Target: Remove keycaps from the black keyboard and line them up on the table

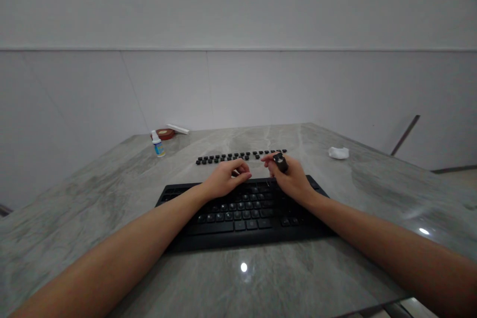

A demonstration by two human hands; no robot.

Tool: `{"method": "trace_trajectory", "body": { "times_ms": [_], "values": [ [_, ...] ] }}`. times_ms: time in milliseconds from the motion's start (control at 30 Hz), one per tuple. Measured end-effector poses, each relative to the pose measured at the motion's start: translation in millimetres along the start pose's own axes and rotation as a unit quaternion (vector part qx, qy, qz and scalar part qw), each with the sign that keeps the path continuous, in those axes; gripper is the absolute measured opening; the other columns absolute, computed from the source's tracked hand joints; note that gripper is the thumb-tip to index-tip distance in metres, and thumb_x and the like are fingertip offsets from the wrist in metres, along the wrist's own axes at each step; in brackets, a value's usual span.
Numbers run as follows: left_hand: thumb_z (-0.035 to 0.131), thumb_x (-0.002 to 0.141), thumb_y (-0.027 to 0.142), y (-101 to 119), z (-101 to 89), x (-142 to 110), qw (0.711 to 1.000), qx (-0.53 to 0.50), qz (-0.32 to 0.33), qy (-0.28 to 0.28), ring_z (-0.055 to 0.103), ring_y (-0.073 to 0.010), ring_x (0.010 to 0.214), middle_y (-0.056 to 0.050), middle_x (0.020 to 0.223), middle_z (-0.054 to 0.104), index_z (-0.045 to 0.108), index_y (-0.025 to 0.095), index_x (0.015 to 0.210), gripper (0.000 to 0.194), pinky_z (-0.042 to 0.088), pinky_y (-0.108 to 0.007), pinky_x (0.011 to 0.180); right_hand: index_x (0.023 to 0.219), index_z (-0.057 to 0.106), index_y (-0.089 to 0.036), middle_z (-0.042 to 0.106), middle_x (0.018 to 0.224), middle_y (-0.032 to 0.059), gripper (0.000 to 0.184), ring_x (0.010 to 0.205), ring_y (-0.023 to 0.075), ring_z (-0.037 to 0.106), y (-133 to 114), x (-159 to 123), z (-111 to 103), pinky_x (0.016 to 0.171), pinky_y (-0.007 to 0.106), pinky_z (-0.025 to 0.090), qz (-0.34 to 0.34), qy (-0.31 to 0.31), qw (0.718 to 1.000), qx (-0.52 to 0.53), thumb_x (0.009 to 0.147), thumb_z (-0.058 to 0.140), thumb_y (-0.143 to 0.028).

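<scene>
A black keyboard (251, 243) lies in front of me, with keycaps missing from its upper rows and left side. My left hand (228, 178) hovers over its back edge, fingers curled and thumb drawn close to the fingertips. Whatever sits in that pinch, if anything, is too small to make out. Over the right part of the keyboard, my right hand (292, 176) is closed round a small dark rounded object (280, 162) with a pale patch on top; its kind is unclear. Behind both hands, loose black keycaps (223, 157) stand in two rows on the table.
The grey marbled table (93, 198) reaches back to a white wall. At the back left are a white spray bottle (158, 145) with a blue label, a reddish-brown round item (166, 133) and a white strip (178, 129). A crumpled white tissue (339, 153) lies at right.
</scene>
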State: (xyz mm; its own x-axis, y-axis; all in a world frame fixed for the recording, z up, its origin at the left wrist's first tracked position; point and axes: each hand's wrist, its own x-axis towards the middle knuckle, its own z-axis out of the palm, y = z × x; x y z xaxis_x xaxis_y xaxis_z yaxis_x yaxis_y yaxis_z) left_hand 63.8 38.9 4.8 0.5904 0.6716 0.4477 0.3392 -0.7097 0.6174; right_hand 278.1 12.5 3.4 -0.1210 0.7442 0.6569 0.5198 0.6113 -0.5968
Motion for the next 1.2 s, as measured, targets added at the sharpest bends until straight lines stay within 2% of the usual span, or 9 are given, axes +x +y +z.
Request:
{"method": "trace_trajectory", "body": {
  "times_ms": [100, 300, 467, 633, 733, 833, 933, 1067, 1200],
  "values": [
    [0.058, 0.087, 0.026, -2, 1.0, 0, 0.999, -0.008, 0.029, 0.026, 0.060, -0.0118, 0.075, -0.001, 0.080, 0.063, 0.061, 0.016, 0.087, 0.011, 0.052, -0.026, 0.073, 0.080, 0.066, -0.018, 0.066, 0.073, 0.0015, 0.017, 0.071, 0.0158, 0.062, -2, -1, 3, 0.069, 0.027, 0.045, -0.035, -0.063, 0.997, -0.007, 0.080, 0.050, -0.014],
    [0.056, 0.083, 0.016, 2, -0.1, -1, 0.995, -0.005, 0.089, 0.041, 0.062, -0.0129, 0.076, -0.002, 0.080, 0.066, 0.062, 0.015, 0.084, 0.006, 0.053, -0.027, 0.074, 0.106, 0.066, -0.018, 0.072, 0.090, 0.0041, 0.034, 0.079, 0.0169, 0.066, -8, -4, 12, 0.072, 0.026, 0.048, -0.097, -0.132, 0.986, -0.023, 0.075, 0.055, -0.010],
    [0.051, 0.080, 0.009, 8, -1.1, -2, 0.990, 0.044, 0.122, 0.060, 0.063, -0.0142, 0.076, -0.004, 0.081, 0.067, 0.063, 0.014, 0.088, 0.015, 0.051, -0.027, 0.072, 0.097, 0.068, -0.018, 0.073, 0.091, 0.0055, 0.027, 0.083, 0.0180, 0.067, -10, -3, 11, 0.074, 0.027, 0.048, -0.083, -0.102, 0.990, -0.041, 0.074, 0.056, -0.008],
    [0.052, 0.079, 0.007, 8, 0.7, -1, 0.986, 0.069, 0.133, 0.071, 0.061, -0.0136, 0.073, -0.003, 0.079, 0.067, 0.063, 0.014, 0.085, 0.015, 0.050, -0.026, 0.071, 0.072, 0.065, -0.017, 0.066, 0.066, 0.0013, 0.007, 0.063, 0.0150, 0.059, -10, -3, 10, 0.059, 0.024, 0.041, -0.028, -0.098, 0.992, -0.068, 0.076, 0.059, -0.015],
    [0.050, 0.081, 0.007, 4, 2.0, 1, 0.987, 0.078, 0.108, 0.088, 0.060, -0.0134, 0.073, -0.004, 0.079, 0.067, 0.064, 0.014, 0.084, 0.016, 0.049, -0.026, 0.070, 0.068, 0.063, -0.017, 0.058, 0.059, -0.0003, 0.020, 0.058, 0.0137, 0.054, -8, 0, 9, 0.057, 0.025, 0.040, 0.018, -0.045, 0.999, -0.009, 0.082, 0.057, -0.030],
    [0.051, 0.081, 0.007, 1, 2.8, 2, 0.988, 0.095, 0.084, 0.087, 0.059, -0.0133, 0.072, -0.003, 0.079, 0.066, 0.065, 0.015, 0.085, 0.016, 0.048, -0.025, 0.069, 0.077, 0.065, -0.015, 0.051, 0.053, -0.0019, 0.036, 0.048, 0.0125, 0.047, -1, 7, 1, 0.051, 0.025, 0.038, 0.094, 0.034, 0.993, 0.062, 0.086, 0.049, -0.046],
    [0.051, 0.081, 0.007, -1, 3.6, 2, 0.987, 0.121, 0.073, 0.078, 0.058, -0.0132, 0.070, -0.003, 0.076, 0.064, 0.065, 0.015, 0.084, 0.016, 0.047, -0.025, 0.068, 0.077, 0.068, -0.014, 0.052, 0.054, -0.0003, 0.040, 0.050, 0.0136, 0.048, 14, 18, -16, 0.052, 0.026, 0.036, 0.110, 0.065, 0.992, -0.001, 0.083, 0.050, -0.049],
    [0.051, 0.080, 0.005, -2, 4.7, 1, 0.988, 0.139, 0.060, 0.039, 0.059, -0.0133, 0.072, -0.002, 0.078, 0.065, 0.065, 0.016, 0.083, 0.018, 0.047, -0.025, 0.068, 0.075, 0.072, -0.014, 0.058, 0.057, 0.0030, 0.033, 0.057, 0.0171, 0.052, 40, 31, -46, 0.054, 0.027, 0.033, 0.110, 0.008, 0.977, -0.181, 0.079, 0.054, -0.041],
    [0.050, 0.081, 0.006, -1, 4.7, 1, 0.988, 0.144, 0.058, 0.021, 0.060, -0.0135, 0.073, -0.003, 0.082, 0.066, 0.065, 0.016, 0.084, 0.018, 0.049, -0.026, 0.071, 0.071, 0.072, -0.014, 0.058, 0.057, 0.0013, 0.029, 0.057, 0.0154, 0.052, 52, 33, -66, 0.055, 0.026, 0.033, 0.076, -0.134, 0.970, -0.186, 0.077, 0.056, -0.038]
  ]
}}
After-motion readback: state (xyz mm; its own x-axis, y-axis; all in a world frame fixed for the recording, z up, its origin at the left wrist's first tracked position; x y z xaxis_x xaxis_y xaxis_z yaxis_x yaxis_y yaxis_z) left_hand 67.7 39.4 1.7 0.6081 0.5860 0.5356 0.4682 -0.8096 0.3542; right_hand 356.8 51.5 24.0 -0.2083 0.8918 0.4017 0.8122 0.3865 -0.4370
